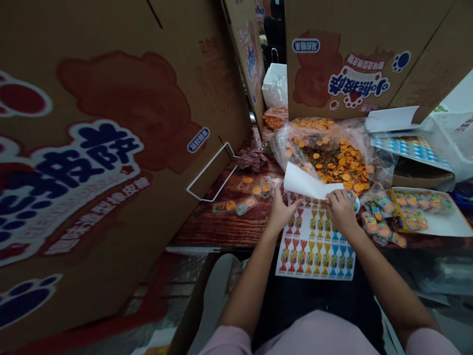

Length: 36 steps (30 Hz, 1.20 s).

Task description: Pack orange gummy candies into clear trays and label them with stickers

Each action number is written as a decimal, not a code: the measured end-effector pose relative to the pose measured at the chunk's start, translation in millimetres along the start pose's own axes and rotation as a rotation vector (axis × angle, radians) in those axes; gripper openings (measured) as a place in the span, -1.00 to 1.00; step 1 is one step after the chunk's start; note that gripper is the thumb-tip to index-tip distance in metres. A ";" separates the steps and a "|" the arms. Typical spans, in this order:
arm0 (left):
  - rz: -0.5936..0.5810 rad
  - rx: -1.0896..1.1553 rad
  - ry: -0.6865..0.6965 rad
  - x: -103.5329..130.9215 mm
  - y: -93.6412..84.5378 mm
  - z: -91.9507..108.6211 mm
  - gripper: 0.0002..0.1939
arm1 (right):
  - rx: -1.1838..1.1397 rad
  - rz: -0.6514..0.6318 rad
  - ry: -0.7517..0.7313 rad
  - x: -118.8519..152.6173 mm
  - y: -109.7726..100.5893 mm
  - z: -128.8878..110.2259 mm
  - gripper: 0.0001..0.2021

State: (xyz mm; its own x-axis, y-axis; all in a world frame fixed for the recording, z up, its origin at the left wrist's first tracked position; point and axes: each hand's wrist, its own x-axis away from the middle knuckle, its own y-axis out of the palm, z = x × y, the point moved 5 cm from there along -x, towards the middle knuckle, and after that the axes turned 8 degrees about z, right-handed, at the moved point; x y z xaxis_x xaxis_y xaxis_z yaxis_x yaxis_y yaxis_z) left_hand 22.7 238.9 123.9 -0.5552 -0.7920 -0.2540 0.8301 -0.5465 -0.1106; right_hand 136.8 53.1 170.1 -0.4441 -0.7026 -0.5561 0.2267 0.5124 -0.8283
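A white sticker sheet (316, 268) printed with rows of red, yellow and blue candy-shaped stickers hangs over the table's front edge towards my lap. Its far end is curled up and shows blank white backing. My left hand (281, 212) grips the sheet's left edge near the curl, thumb lying over the printed side. At the curled part on the right, my right hand (342, 209) pinches the sheet, its fingers bent; what lies under the fingertips is hidden. Just beyond both hands, an open clear plastic bag (281, 140) holds many small orange discs (345, 160).
Small clear packs (246, 205) with orange discs lie on the wooden table (207, 229) to the left. More packs (377, 224) are heaped at right beside a tray (456, 224). Large cardboard boxes (166, 197) stand left and behind. A white container (273, 81) stands at the back.
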 end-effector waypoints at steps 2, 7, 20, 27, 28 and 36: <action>-0.126 0.135 -0.059 -3.8 10.8 12.5 -0.56 | -0.001 0.038 -0.045 5.6 -26.8 -6.0 -0.86; -0.265 0.236 -0.028 24.6 1.5 63.3 -0.70 | -0.239 0.118 -0.219 11.1 -100.6 -16.0 -0.83; -0.334 -0.148 0.801 84.0 -36.4 233.0 -0.88 | -0.593 -0.222 -0.206 6.6 -207.6 -34.1 -0.80; -0.364 -0.232 0.723 88.3 -33.7 248.8 -0.82 | -0.666 -0.130 -0.058 13.8 -222.5 -34.2 -0.84; -0.363 -0.249 0.707 87.5 -32.8 247.6 -0.79 | -0.678 -0.152 -0.031 13.2 -221.4 -33.2 -0.83; -0.417 -0.250 0.215 43.4 -9.3 151.9 -0.65 | -0.776 -0.470 0.132 8.3 -151.8 25.2 -0.72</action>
State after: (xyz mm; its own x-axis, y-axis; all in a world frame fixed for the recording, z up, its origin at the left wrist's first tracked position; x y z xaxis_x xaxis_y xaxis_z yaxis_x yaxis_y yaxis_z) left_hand -16.9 168.2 259.9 -0.8397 -0.4329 -0.3280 0.5423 -0.7009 -0.4633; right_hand 120.6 -42.9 289.5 -0.4497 -0.8849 -0.1213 -0.6274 0.4097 -0.6623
